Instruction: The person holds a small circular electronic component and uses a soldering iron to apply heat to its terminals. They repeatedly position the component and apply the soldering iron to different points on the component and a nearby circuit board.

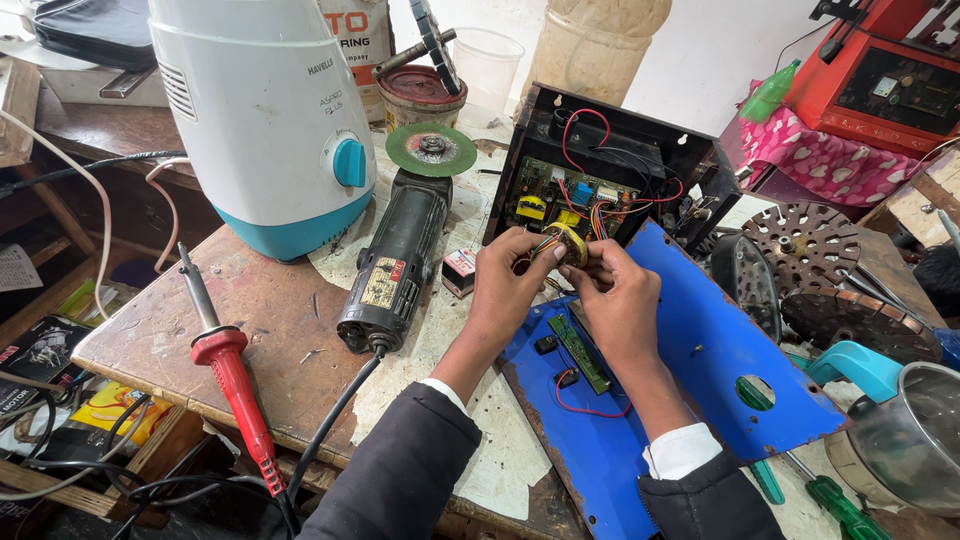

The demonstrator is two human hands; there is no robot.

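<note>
Two hands meet at the centre of the frame over an opened device. The left hand (510, 280) and the right hand (618, 295) both pinch a small yellow coil (572, 244), fingertips closed on it from either side; coloured wires (598, 222) run from the coil up into the black case (610, 160) just behind it. Inside that case sits a green circuit board (545, 195) with red and black leads looping above it.

Below the hands lies a blue panel (700, 350), tilted across the lower right of the frame, with a narrow green strip board (580, 355) and a red wire (585, 405) on it. Both wrists rest over this panel, dark sleeves with white cuffs showing at the bottom edge.

Left of centre, an angle grinder (398, 255) lies on the wooden bench (260, 310), its green disc (432, 150) pointing to the top of the frame. A white and blue mixer base (270, 120) stands at upper left. A red-handled soldering iron (232, 375) lies at lower left, tip up. At lower right lie a green screwdriver (835, 500) and a steel jar (910, 440) with a teal handle. A perforated metal disc (805, 245) sits at right, a red box (885, 70) at upper right.
</note>
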